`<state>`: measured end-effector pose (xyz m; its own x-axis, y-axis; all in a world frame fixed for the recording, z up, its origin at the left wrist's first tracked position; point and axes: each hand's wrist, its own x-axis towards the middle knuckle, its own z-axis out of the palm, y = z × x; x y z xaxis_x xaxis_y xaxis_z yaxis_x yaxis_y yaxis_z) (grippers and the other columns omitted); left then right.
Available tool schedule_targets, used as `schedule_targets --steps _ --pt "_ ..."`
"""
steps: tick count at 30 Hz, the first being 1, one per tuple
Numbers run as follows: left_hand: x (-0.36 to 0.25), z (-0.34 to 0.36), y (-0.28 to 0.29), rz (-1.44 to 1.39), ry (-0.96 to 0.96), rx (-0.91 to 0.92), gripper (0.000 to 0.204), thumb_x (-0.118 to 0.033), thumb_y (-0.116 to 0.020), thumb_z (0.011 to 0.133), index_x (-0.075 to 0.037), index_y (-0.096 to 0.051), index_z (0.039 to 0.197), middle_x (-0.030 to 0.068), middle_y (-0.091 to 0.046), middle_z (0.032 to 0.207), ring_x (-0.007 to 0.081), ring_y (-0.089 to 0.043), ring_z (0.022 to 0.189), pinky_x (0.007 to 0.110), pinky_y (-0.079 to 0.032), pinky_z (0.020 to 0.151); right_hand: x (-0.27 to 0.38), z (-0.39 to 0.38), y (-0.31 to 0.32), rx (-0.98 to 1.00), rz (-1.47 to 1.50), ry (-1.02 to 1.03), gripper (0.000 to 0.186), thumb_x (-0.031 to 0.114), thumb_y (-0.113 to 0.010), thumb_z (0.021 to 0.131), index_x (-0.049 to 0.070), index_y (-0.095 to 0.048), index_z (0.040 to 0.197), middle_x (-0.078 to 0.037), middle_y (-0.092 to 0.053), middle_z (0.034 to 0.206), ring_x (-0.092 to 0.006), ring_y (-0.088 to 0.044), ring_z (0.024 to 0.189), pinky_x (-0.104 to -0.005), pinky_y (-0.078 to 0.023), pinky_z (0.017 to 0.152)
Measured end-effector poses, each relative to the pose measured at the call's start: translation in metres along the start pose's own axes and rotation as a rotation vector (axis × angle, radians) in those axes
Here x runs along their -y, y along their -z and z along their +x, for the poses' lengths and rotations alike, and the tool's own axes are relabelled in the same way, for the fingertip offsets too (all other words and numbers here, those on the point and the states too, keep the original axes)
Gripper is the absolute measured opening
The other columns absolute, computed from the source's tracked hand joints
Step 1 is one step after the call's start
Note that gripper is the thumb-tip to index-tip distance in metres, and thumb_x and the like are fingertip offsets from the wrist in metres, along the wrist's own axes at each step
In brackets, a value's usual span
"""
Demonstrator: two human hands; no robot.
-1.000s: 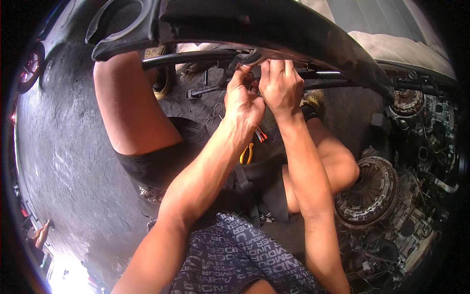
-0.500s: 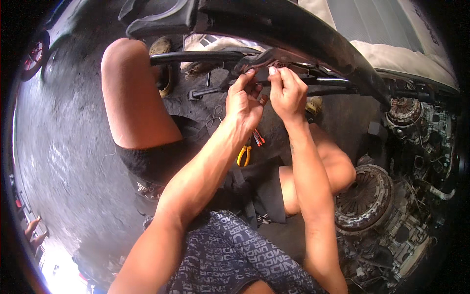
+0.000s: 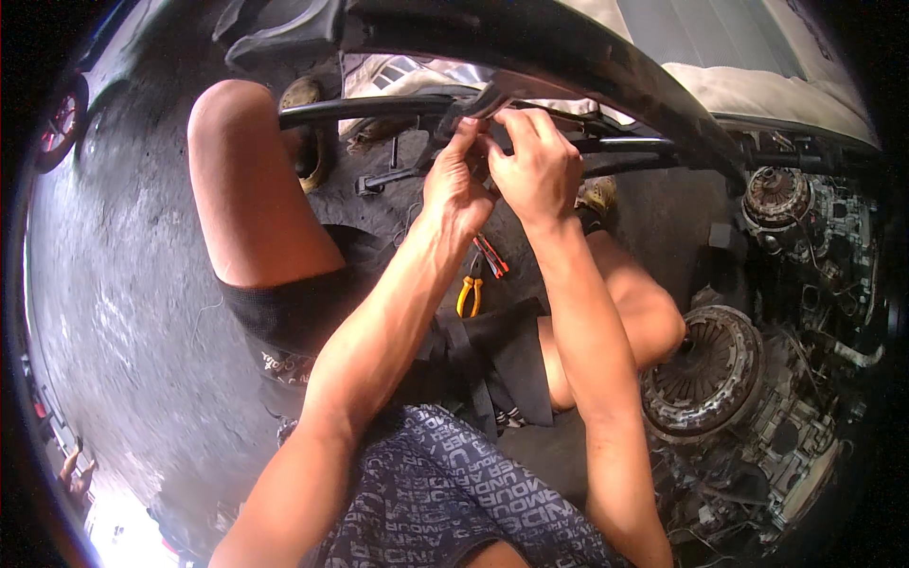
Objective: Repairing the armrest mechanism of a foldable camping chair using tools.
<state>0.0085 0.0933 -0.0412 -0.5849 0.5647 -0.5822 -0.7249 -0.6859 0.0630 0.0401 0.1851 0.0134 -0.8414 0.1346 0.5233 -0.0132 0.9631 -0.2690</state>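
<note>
A long black curved panel [image 3: 606,76] arches across the top, above a thinner black bar [image 3: 369,110]. My left hand [image 3: 457,175] is raised to a dark fitting [image 3: 480,106] on the panel's underside, thumb up, fingers curled. Beside it my right hand [image 3: 537,170] is closed with fingertips bent in at the same spot. What exactly the fingertips grip is hidden. Below my hands, yellow-handled pliers [image 3: 470,293] and a red-and-black tool [image 3: 490,254] lie on the dark floor between my bent legs.
Engines with round clutch plates [image 3: 701,374] [image 3: 776,204] crowd the right side. A pale padded seat or cover [image 3: 748,80] lies beyond the panel. A red-rimmed wheel [image 3: 59,128] stands at the far left. A person's limbs [image 3: 76,469] show at the lower left edge.
My hands stay at the panel's underside, a little higher and further left than half a second ago. My right fingers have bent over closer to my left thumb.
</note>
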Motion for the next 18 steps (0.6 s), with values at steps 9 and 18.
schedule_targets --steps 9,18 --pt "-0.001 -0.007 -0.007 0.015 -0.002 0.055 0.018 -0.032 -0.075 0.084 -0.019 -0.07 0.096 -0.0049 -0.069 0.095 0.0135 -0.058 0.094 0.039 -0.038 0.091 -0.008 0.003 0.004 -0.037 0.17 0.009 0.009 0.008 -0.069 0.08 0.006 -0.068 0.089 -0.011 -0.068 0.085 -0.0316 -0.066 0.075 -0.039 -0.053 0.065" --pt "0.001 -0.002 -0.003 -0.031 -0.023 -0.048 0.007 -0.016 -0.062 0.091 -0.013 -0.062 0.098 -0.0016 -0.063 0.092 0.0139 -0.054 0.087 0.04 -0.042 0.083 -0.032 0.027 0.026 0.24 -0.005 0.462 0.018 0.011 -0.064 0.08 0.009 -0.07 0.097 -0.011 -0.067 0.089 -0.0294 -0.066 0.083 -0.0397 -0.053 0.078"
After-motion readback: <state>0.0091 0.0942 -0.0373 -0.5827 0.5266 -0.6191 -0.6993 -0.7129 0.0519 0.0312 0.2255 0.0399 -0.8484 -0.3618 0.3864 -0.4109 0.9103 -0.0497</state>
